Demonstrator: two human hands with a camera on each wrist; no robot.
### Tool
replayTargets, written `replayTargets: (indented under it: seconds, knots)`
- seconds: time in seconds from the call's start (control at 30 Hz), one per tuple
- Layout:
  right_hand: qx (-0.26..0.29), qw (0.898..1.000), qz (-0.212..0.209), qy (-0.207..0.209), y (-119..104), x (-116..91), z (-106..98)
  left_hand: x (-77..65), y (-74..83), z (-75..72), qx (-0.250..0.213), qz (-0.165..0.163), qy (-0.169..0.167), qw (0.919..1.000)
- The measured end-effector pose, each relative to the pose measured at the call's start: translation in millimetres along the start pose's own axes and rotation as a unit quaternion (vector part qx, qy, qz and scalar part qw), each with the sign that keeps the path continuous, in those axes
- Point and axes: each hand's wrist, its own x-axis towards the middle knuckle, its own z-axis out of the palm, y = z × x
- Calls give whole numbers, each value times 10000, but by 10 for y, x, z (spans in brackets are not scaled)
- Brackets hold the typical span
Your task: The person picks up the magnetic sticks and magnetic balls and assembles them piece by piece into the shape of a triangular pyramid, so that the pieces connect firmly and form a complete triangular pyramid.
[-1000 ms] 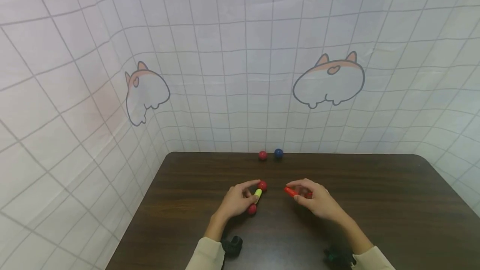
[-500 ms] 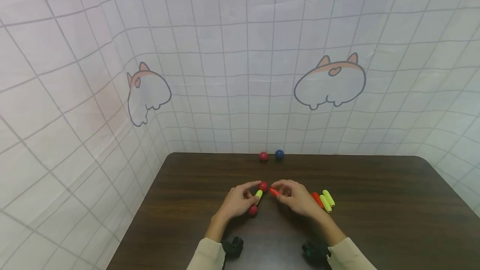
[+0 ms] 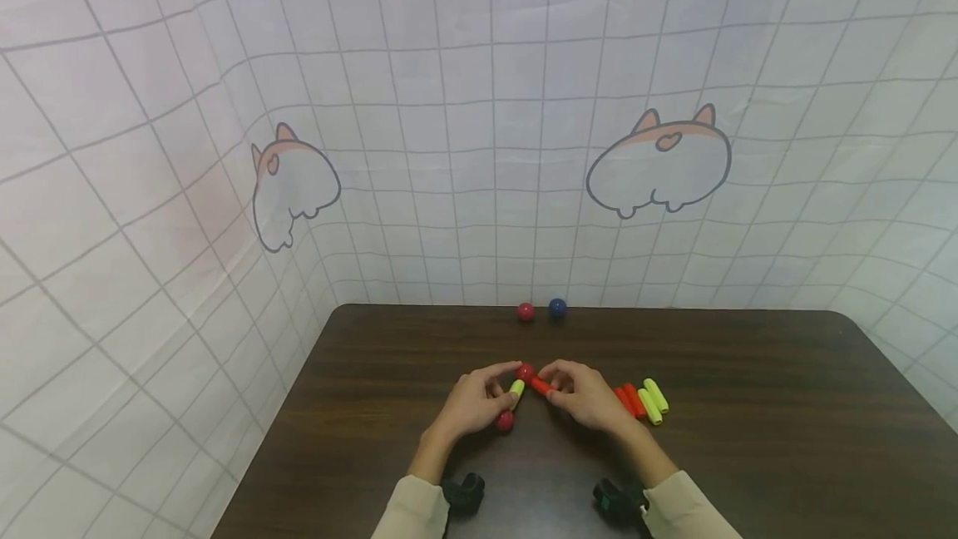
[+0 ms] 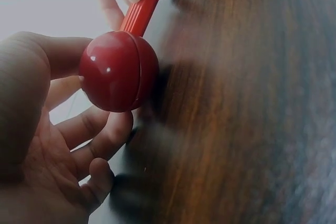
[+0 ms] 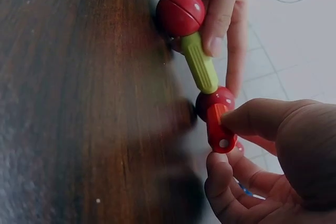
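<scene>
My left hand (image 3: pixel 473 400) pinches a ribbed yellow-green rod (image 5: pixel 198 64), its thumb on the rod's side and a forefinger against the far red ball (image 3: pixel 526 373). A nearer red ball (image 5: pixel 180 12) is joined to the rod's other end. Between thumb and fingers my right hand (image 3: pixel 587 398) holds a red rod (image 5: pixel 216 129). One end of that rod meets the far ball; its free end shows a pale round tip. In the left wrist view, a red ball (image 4: pixel 118 72) fills the foreground, and the yellow-green rod is hidden.
Right of the right hand lie loose red rods (image 3: pixel 633 400) and yellow-green rods (image 3: pixel 649 407). A red ball (image 3: pixel 525 312) and a blue ball (image 3: pixel 557 308) sit at the back edge of the dark wooden table (image 3: pixel 748 414). A gridded curtain (image 3: pixel 449 215) hangs behind.
My right hand has moved left with the red rod, bringing its end to the far red ball. The loose rods it covered now show. My left hand has stayed in place.
</scene>
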Motion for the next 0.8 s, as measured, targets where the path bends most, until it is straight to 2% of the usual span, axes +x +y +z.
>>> replayTargets:
  seconds: [0.37, 0.8]
  knots:
    - [-74, 9996, -277, -46, 28, -24, -10, 2, -4, -12, -132, 125, 74, 9998]
    - [-414, 9963, -616, -431, 66, -35, -72, -7, 11, -22, -65, 134, 13, 9999]
